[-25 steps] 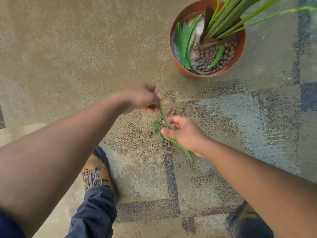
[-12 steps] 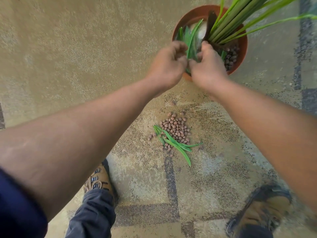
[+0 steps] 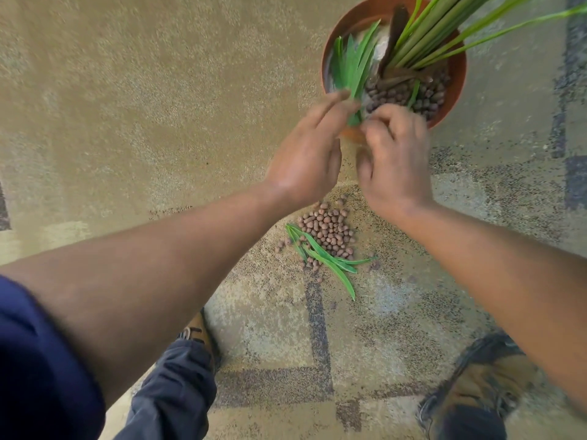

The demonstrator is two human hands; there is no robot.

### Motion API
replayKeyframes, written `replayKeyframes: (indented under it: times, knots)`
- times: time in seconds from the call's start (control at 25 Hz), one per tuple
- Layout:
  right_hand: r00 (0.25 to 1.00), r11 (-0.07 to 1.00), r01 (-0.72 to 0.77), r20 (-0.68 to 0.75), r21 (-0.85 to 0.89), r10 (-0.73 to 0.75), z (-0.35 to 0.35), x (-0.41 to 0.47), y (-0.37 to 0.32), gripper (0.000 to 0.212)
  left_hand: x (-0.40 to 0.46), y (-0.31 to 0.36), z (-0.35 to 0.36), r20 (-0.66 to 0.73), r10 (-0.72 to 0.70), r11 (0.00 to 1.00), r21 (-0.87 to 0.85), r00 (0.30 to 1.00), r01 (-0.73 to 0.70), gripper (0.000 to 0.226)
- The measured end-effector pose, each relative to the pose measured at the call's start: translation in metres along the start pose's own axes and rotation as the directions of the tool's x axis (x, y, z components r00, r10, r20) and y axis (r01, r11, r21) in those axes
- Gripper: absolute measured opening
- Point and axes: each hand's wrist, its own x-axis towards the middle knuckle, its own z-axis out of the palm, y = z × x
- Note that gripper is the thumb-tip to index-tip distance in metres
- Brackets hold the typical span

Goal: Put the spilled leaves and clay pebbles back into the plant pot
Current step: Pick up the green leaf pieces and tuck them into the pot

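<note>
We had the plant pot (image 3: 452, 100) partly refilled, some leaves and pebbles already inside. Both hands met at its near rim, left hand (image 3: 305, 160) and right hand (image 3: 394, 160) pinching cut leaves (image 3: 352, 71) together. Just short of the pot, floor-bound, spilled leaves (image 3: 327, 258) and clay pebbles (image 3: 327, 230) remained

The plant pot (image 3: 457, 68) has its near rim hidden behind both hands. Its stalks (image 3: 444, 30) run off the top edge. The right shoe (image 3: 476, 385) is blurred.
</note>
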Motion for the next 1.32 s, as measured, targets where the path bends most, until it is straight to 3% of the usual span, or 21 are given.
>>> replayKeyframes:
  times: [0.04,0.12,0.16,0.24,0.32,0.44,0.6,0.8,0.92,1.08,1.32]
  knots:
    - [1.0,0.999,0.028,0.006,-0.02,-0.028,0.004,-0.016,-0.002,0.018,-0.011,-0.003,0.004,0.002,0.019,0.999,0.049,1.0,-0.02,0.05]
    - [0.978,0.998,-0.053,0.204,0.038,0.044,0.016,-0.046,-0.001,0.01,-0.036,-0.012,0.013,0.108,-0.071,0.994,0.092,0.992,0.061,0.051]
    - [0.922,0.986,-0.16,0.366,0.053,0.129,0.023,-0.06,0.001,0.006,-0.048,-0.018,0.018,0.206,-0.168,0.983,0.115,0.964,0.146,0.051]
    - [0.725,0.946,-0.323,0.635,-0.029,0.267,0.037,-0.089,0.008,0.005,-0.068,-0.032,0.026,0.383,-0.38,0.925,0.183,0.842,0.334,0.053]
    - [0.566,0.909,-0.401,0.748,-0.117,0.346,0.049,-0.116,0.015,0.008,-0.085,-0.046,0.033,0.482,-0.532,0.845,0.246,0.697,0.475,0.058]
    - [0.457,0.86,-0.497,0.807,-0.117,0.373,0.061,-0.143,0.021,0.025,-0.106,-0.056,0.04,0.584,-0.568,0.812,0.286,0.579,0.509,0.067]
    - [0.485,0.886,-0.452,0.806,-0.101,0.339,0.067,-0.154,0.026,0.038,-0.113,-0.059,0.041,0.567,-0.576,0.805,0.271,0.589,0.527,0.058]
    - [0.489,0.978,-0.162,0.85,-0.133,0.196,0.066,-0.152,0.024,0.042,-0.106,-0.056,0.044,0.534,-0.638,0.751,0.271,0.555,0.602,0.036]
    - [0.51,0.99,-0.078,0.848,-0.119,0.143,0.063,-0.154,0.019,0.042,-0.103,-0.055,0.042,0.498,-0.657,0.735,0.259,0.565,0.626,0.019]
    - [0.622,0.993,-0.096,0.774,-0.073,0.117,0.056,-0.155,0.018,0.012,-0.095,-0.052,0.027,0.443,-0.701,0.691,0.23,0.558,0.685,0.019]
    - [0.647,0.986,-0.16,0.751,-0.036,0.132,0.047,-0.148,0.015,0.015,-0.073,-0.042,0.001,0.388,-0.685,0.725,0.277,0.617,0.631,0.028]
